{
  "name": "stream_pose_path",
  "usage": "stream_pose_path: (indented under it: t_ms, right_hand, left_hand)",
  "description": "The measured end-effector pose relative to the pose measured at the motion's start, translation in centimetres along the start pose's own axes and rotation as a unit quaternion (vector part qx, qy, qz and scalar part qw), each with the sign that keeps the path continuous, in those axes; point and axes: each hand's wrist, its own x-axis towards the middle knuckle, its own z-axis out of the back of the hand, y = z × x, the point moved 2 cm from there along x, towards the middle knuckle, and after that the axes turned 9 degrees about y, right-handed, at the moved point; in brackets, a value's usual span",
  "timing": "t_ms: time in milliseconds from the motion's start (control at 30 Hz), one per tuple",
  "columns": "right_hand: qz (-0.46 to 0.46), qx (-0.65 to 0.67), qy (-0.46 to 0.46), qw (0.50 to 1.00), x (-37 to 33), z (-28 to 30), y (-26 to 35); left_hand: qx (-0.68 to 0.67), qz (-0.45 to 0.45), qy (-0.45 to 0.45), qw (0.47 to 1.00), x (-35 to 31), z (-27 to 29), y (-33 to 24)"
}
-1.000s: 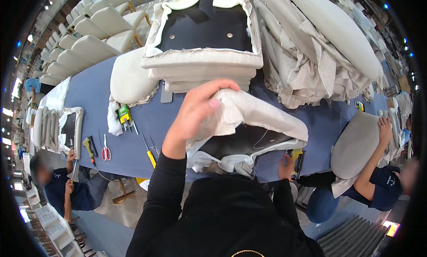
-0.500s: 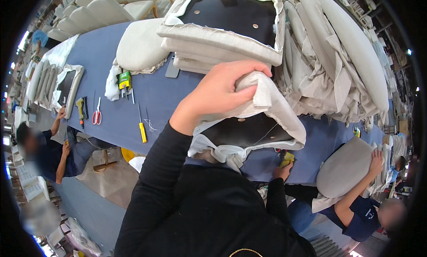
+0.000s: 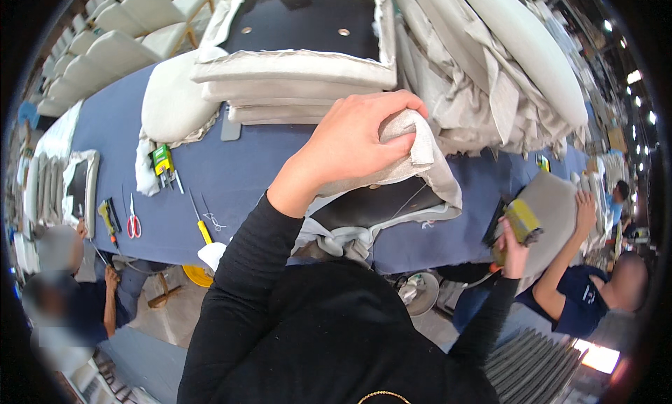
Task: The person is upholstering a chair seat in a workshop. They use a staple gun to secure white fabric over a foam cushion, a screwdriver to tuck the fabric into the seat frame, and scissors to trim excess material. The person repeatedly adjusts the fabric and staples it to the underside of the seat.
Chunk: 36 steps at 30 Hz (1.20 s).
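My left hand is closed round the fabric edge of a beige upholstered seat cushion, its thumb pressing on a folded corner. The cushion is tilted up, showing a dark underside panel with white padding and loose cloth along the rim. My right hand is wrapped round the handle of a yellow-green staple gun, held off to the right of the cushion. An orange fitting and a hose hang at the gun's lower end.
Beyond the cushion stand stacked seat cushions and draped beige covers. A screwdriver, red-handled scissors and another staple gun lie on the blue table. Co-workers sit left and right; the right one's hand touches a grey cushion.
My right hand has lifted the staple gun from beside the cushion and swung it up and right. My left hand keeps its hold on the cushion. The view has shifted.
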Motion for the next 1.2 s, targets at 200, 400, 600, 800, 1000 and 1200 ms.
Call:
stream_pose_path:
  t_ms: [200, 400, 600, 800, 1000, 1200]
  right_hand:
    - [0.420, -0.459, 0.137, 0.771, -4.4, -6.4, 22.6]
    - [0.439, -0.575, 0.181, 0.666, -4.9, -9.2, 26.1]
    - [0.409, -0.587, 0.203, 0.668, -5.4, -9.2, 25.1]
    - [0.409, -0.608, 0.200, 0.651, -6.2, -8.9, 24.8]
    - [0.415, -0.613, 0.201, 0.642, -6.5, -8.9, 25.0]
    - [0.406, -0.618, 0.216, 0.638, -6.5, -9.1, 25.5]
  left_hand:
    - [0.053, -0.044, -0.002, 0.998, 1.0, -2.8, -0.9]
    - [0.052, -0.042, 0.044, 0.997, 1.0, -3.7, -3.6]
    - [0.046, -0.070, 0.024, 0.996, 0.0, -4.6, -3.9]
    - [0.033, -0.061, 0.036, 0.997, -0.5, -4.4, -4.4]
    - [0.032, -0.055, 0.045, 0.997, -0.6, -4.2, -5.1]
    - [0.037, -0.035, 0.059, 0.997, -0.7, -3.9, -5.6]
